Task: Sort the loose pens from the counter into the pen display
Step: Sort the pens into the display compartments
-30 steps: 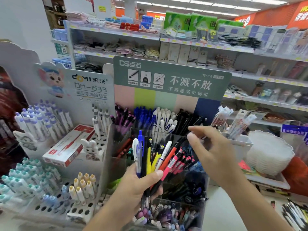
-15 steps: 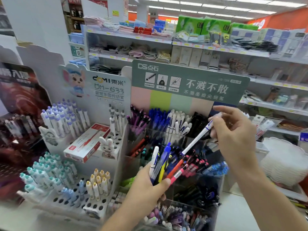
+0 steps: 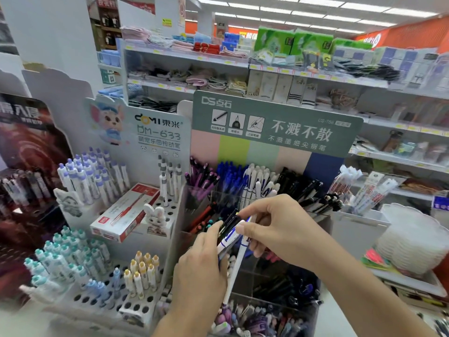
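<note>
A: What is the right hand (image 3: 279, 229) gripping?

B: Its thumb and forefinger pinch a white pen with blue print (image 3: 239, 257) near the top end, and the barrel hangs down and to the left, in front of the clear display. The left hand (image 3: 204, 268) is curled round a small bundle of pens (image 3: 228, 233), of which a dark clip end and a white barrel show above the fingers. The two hands are close enough to touch at the fingertips.

A: So which step is this, by the look of it?

B: Likely the person is drawing one pen out of the bundle to file it. The white pens (image 3: 260, 183) stand in the back row of the pen display (image 3: 257, 283), between the blue pens (image 3: 229, 175) and the black pens (image 3: 296, 184), and that seems the matching place.

A: How does the person do it well?

B: The left hand should keep its grip snug so the others do not slide out. The right hand should lift the pen clear, turn it upright, then lower it tip first into the white row, well over the front compartments, where the packed pens leave little room
</note>
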